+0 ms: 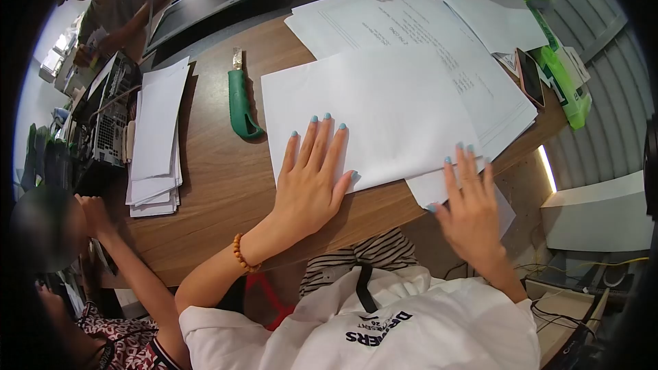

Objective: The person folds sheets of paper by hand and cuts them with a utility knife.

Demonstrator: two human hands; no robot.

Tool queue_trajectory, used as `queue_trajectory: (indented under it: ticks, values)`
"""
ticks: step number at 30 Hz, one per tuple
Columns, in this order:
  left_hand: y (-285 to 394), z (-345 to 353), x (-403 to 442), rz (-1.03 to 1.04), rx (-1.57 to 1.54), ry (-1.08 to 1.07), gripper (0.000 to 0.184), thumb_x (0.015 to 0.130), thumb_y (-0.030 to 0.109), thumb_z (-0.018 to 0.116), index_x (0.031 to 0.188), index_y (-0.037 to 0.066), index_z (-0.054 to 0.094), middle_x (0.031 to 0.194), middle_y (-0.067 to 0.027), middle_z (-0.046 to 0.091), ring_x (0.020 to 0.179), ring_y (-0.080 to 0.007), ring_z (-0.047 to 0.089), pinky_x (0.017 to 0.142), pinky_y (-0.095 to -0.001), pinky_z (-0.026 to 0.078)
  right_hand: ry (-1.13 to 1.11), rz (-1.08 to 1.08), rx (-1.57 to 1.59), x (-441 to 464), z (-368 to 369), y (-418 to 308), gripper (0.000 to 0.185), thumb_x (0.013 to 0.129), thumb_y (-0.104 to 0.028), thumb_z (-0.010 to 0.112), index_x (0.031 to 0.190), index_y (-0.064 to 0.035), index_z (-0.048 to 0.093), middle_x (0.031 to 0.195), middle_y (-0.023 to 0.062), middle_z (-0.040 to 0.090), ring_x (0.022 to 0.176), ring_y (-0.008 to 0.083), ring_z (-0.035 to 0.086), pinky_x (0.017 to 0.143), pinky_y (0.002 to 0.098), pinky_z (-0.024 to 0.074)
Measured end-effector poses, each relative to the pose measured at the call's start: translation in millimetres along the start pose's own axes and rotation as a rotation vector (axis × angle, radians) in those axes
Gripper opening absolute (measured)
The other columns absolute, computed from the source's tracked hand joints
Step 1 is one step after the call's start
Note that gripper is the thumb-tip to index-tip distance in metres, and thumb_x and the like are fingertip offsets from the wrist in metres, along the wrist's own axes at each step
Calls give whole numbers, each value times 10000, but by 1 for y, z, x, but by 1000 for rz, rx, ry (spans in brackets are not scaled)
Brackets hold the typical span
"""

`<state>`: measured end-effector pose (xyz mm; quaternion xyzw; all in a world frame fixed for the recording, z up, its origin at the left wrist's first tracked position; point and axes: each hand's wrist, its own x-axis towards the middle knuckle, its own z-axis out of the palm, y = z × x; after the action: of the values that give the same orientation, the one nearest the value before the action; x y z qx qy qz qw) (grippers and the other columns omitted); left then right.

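A large white sheet of paper (384, 103) lies before me on the wooden table. My left hand (308, 181) rests flat on its lower left part, fingers stretched out. At the sheet's lower right edge is my right hand (469, 212), fingers extended and a little blurred. Under that hand another white paper (419, 192) juts past the table edge. Behind and to the right, printed sheets (411, 17) are partly covered by the white one. A green-handled knife (240, 99) lies left of the sheet, its blade end pointing away from me.
A stack of paper strips (156, 137) lies on the left beside a computer case (113, 116). At the right are a phone (529, 79) and a green package (565, 89). A laptop-like black device (212, 3) stands at the back. One person (130, 281) sits at left, another (123, 3) farther back.
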<state>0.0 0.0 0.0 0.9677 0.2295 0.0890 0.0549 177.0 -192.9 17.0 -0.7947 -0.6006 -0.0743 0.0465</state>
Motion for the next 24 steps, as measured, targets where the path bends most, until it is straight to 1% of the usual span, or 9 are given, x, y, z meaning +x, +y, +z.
queue_trajectory:
  ticks: [6, 9, 12, 13, 15, 18, 21, 22, 24]
  values:
    - [3, 1, -1, -3, -19, 24, 578, 918, 310, 411, 1408, 51, 248, 1456, -179, 231, 1361, -325, 186, 1097, -465, 138, 69, -61, 97, 6, 0, -44, 683, 761, -409, 632, 1152, 135, 496, 1386, 272, 319, 1318, 386, 276, 1038, 566, 230]
    - [1, 3, -1, 29, 0, 103, 573, 891, 318, 473, 1369, 36, 329, 1409, -198, 309, 1324, -340, 265, 1074, -475, 195, 56, -148, 142, 4, 8, -63, 669, 758, -411, 630, 1144, 122, 512, 1393, 254, 321, 1317, 375, 286, 1037, 568, 231]
    - [2, 4, -1, 31, 5, 113, 577, 889, 318, 478, 1370, 37, 328, 1410, -197, 308, 1323, -340, 266, 1074, -473, 197, 95, -155, 230, 13, 0, -57, 625, 759, -359, 645, 1178, 85, 510, 1379, 248, 345, 1301, 375, 313, 1030, 561, 251]
    - [2, 5, 0, 29, -16, 113, 570, 886, 304, 480, 1365, 31, 333, 1412, -196, 306, 1324, -339, 266, 1074, -479, 194, 142, -166, 321, 17, -1, -52, 614, 759, -336, 652, 1195, 72, 505, 1371, 244, 358, 1294, 373, 327, 1028, 551, 266]
    - [4, 3, 0, 17, -31, 113, 564, 883, 289, 482, 1360, 24, 339, 1414, -194, 305, 1324, -338, 266, 1075, -484, 192, 156, -204, 313, 27, 3, -44, 609, 757, -315, 658, 1202, 68, 498, 1359, 234, 378, 1281, 371, 345, 1024, 530, 287]
    - [8, 1, 4, 141, 76, 89, 557, 848, 161, 498, 1348, -20, 332, 1430, -183, 288, 1348, -322, 230, 1083, -510, 151, 143, -250, 311, 30, 18, -42, 613, 752, -288, 668, 1217, 66, 481, 1340, 214, 412, 1261, 364, 376, 1018, 491, 322]
    - [27, 4, -4, 169, -200, 5, 562, 891, 260, 445, 1353, -34, 317, 1444, -183, 264, 1356, -311, 218, 1091, -501, 134, 85, -291, 293, 29, 20, -40, 653, 739, -286, 683, 1238, 70, 458, 1324, 209, 432, 1251, 362, 391, 1015, 468, 340]
    - [26, 4, -7, 150, -196, 4, 562, 891, 260, 445, 1353, -34, 317, 1444, -183, 264, 1356, -311, 218, 1091, -501, 134, 78, -279, 280, 29, 20, -40, 670, 733, -290, 689, 1243, 72, 452, 1325, 211, 431, 1254, 362, 388, 1016, 471, 338]
    - [21, 2, -10, 217, -244, -2, 609, 927, 406, 371, 1384, 12, 290, 1462, -169, 231, 1365, -306, 193, 1095, -515, 94, 51, -275, 270, 30, 18, -40, 714, 717, -314, 704, 1248, 84, 440, 1323, 226, 425, 1257, 380, 378, 1018, 482, 331]
